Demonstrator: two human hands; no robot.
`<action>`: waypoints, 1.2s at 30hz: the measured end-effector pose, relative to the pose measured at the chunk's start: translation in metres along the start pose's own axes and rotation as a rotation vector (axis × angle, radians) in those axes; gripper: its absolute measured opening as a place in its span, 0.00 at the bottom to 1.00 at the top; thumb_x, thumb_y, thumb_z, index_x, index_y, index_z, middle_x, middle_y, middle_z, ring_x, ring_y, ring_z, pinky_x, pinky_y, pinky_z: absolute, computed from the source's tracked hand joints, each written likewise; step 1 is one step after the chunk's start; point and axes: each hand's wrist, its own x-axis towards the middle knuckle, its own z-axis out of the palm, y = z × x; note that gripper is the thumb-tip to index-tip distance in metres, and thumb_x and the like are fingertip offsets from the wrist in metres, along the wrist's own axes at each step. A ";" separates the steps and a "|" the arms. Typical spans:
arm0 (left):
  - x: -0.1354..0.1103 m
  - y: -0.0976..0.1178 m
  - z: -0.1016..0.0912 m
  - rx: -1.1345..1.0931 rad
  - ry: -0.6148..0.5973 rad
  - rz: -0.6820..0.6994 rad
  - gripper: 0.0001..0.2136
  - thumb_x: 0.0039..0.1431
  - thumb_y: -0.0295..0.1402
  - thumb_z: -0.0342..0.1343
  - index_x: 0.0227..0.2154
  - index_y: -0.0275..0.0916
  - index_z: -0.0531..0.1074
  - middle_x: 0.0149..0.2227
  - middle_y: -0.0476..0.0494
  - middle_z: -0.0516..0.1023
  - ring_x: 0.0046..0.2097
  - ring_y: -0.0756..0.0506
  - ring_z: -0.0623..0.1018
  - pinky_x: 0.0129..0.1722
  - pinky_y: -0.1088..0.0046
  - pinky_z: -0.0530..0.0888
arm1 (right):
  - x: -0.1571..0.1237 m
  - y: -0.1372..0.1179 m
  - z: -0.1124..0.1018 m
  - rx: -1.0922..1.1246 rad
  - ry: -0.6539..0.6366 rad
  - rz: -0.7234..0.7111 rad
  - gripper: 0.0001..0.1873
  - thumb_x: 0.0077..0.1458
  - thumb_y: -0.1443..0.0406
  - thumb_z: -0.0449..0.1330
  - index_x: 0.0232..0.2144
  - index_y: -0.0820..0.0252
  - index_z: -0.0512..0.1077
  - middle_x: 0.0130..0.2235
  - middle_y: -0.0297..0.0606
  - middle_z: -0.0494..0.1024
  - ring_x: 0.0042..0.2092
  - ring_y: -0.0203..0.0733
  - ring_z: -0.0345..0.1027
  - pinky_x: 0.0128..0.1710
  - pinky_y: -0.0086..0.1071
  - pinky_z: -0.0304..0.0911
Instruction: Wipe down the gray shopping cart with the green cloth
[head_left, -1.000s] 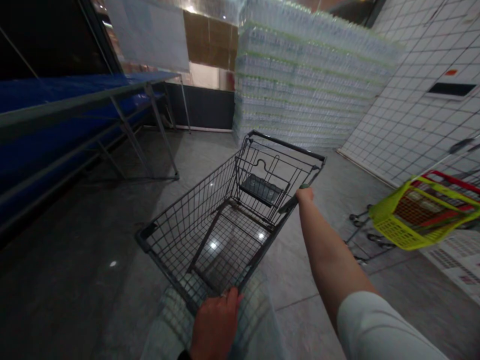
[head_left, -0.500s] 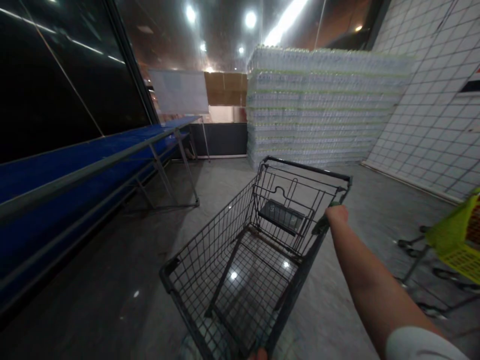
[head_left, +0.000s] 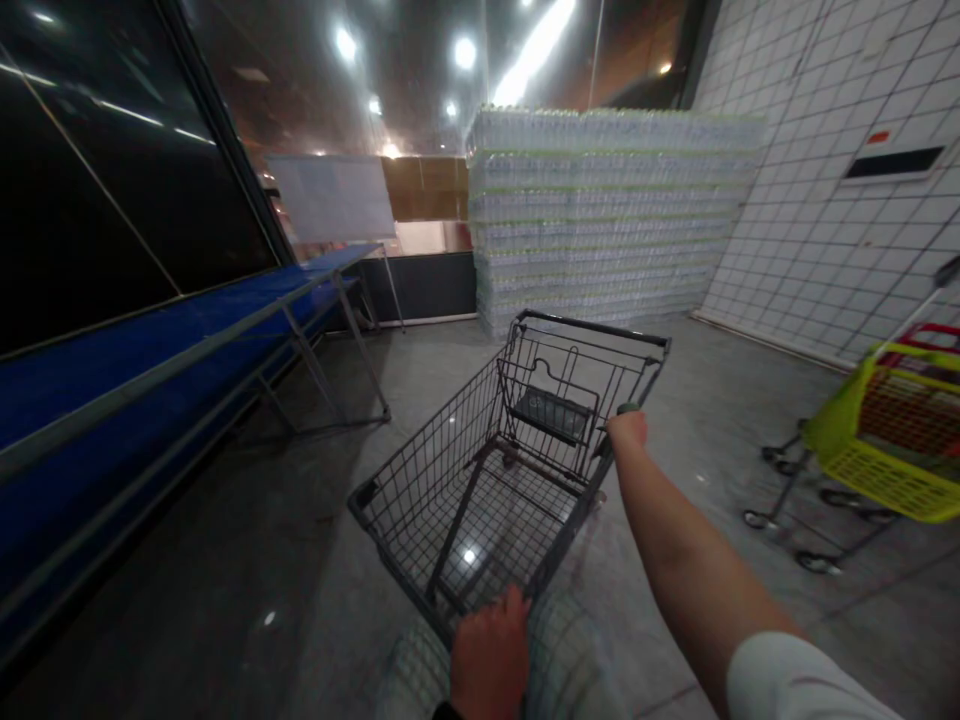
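Polished grey stone floor (head_left: 247, 590) runs under everything in this dim, warehouse-like aisle. Nearest, the left hand (head_left: 489, 652) sits at the bottom of the view, its fingers curled tightly over the near rim of a dark grey wire shopping cart (head_left: 480, 490), with a dark cuff at the wrist. Ahead of that hand the cart's basket stretches away, and a flat, dark rectangular panel (head_left: 551, 415) hangs inside its far end. The right hand (head_left: 627, 430), on a bare forearm coming from a white sleeve (head_left: 795, 680), is closed over the cart's right side rail, just beside a small green grip (head_left: 628, 408).

Well to the right of that hand stands a yellow-green plastic basket cart (head_left: 892, 440) with a red rim, on a wheeled metal frame. Left of the left hand runs a long blue-topped bench (head_left: 150, 340) on grey metal legs. Farther past the cart rises a tall block of shrink-wrapped water bottles (head_left: 600, 220), with a white tiled wall (head_left: 840, 240) to its right and a white board on a stand (head_left: 330, 198) to its left.
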 end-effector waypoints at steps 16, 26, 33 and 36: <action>0.004 0.000 -0.025 0.020 -0.013 0.043 0.20 0.72 0.38 0.35 0.42 0.36 0.72 0.32 0.34 0.80 0.35 0.39 0.82 0.32 0.69 0.71 | -0.228 0.051 -0.002 0.144 -0.223 -0.069 0.35 0.54 0.61 0.56 0.63 0.67 0.56 0.49 0.55 0.77 0.51 0.54 0.73 0.52 0.43 0.65; 0.006 -0.020 -0.025 0.152 -0.020 0.076 0.14 0.68 0.28 0.39 0.44 0.36 0.72 0.32 0.35 0.80 0.34 0.38 0.82 0.30 0.68 0.70 | -0.348 0.072 0.004 0.347 -0.367 -0.200 0.43 0.59 0.49 0.53 0.67 0.70 0.50 0.65 0.59 0.62 0.66 0.53 0.57 0.64 0.45 0.54; 0.011 -0.033 -0.024 0.175 -0.008 0.100 0.20 0.72 0.39 0.37 0.40 0.38 0.74 0.30 0.36 0.80 0.33 0.39 0.82 0.30 0.69 0.69 | -0.312 0.053 0.015 0.290 -0.221 -0.199 0.44 0.58 0.58 0.54 0.70 0.68 0.43 0.71 0.57 0.45 0.71 0.54 0.40 0.66 0.51 0.48; 0.014 -0.039 -0.025 0.187 -0.021 0.096 0.20 0.72 0.41 0.38 0.39 0.39 0.75 0.29 0.37 0.81 0.32 0.40 0.81 0.29 0.71 0.67 | -0.270 0.042 0.010 0.147 -0.170 -0.336 0.40 0.59 0.61 0.54 0.71 0.59 0.46 0.73 0.51 0.40 0.72 0.55 0.38 0.66 0.54 0.44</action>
